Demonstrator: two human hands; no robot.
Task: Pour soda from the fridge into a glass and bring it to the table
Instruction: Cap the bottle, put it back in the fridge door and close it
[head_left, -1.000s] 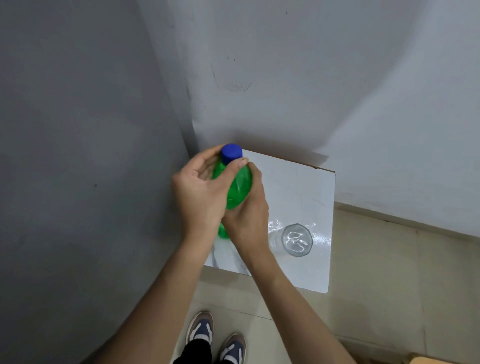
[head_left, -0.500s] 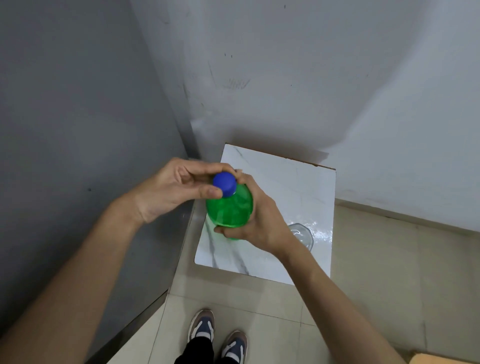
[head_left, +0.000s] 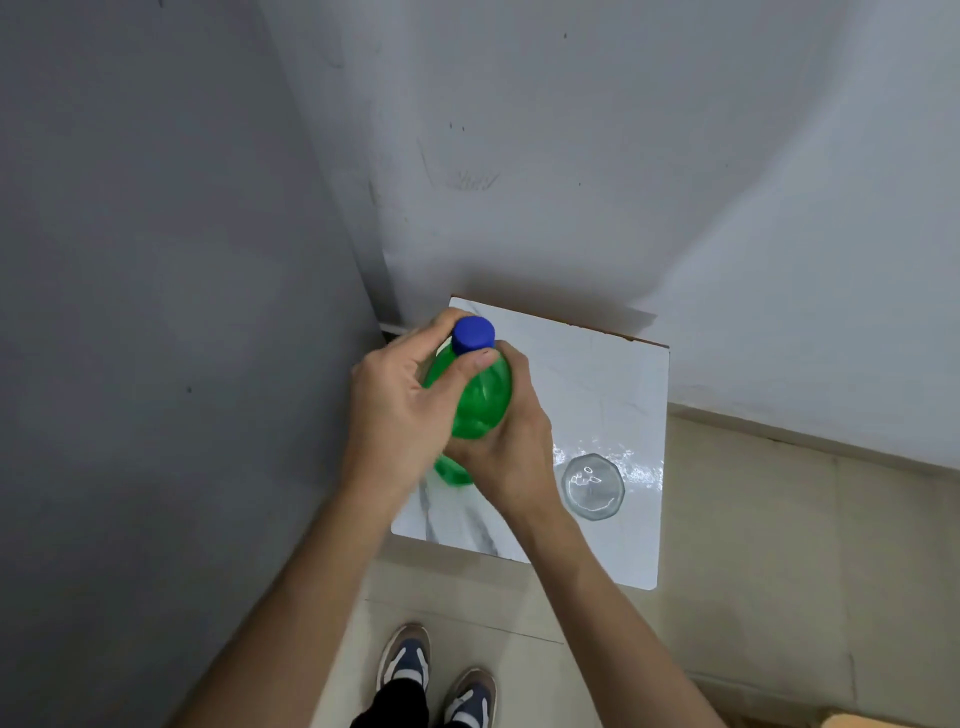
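A green soda bottle (head_left: 480, 400) with a blue cap (head_left: 472, 334) stands over the left part of a small white marble-topped table (head_left: 613, 374). My right hand (head_left: 511, 441) wraps around the bottle's body from the right. My left hand (head_left: 400, 400) covers the bottle's shoulder, thumb and fingers pinching the cap. An empty clear glass (head_left: 592, 486) stands upright on the table, just right of my right wrist, apart from the bottle.
The table sits in a corner: a grey surface (head_left: 156, 312) rises on the left and a white wall (head_left: 623, 156) behind. Beige floor tiles (head_left: 779, 545) lie to the right. My shoes (head_left: 436, 675) are below the table's near edge.
My left hand has swung back from a sideways grip to over the bottle's shoulder, still at the cap. The bottle has shifted slightly away from me, and the glass is uncovered again.
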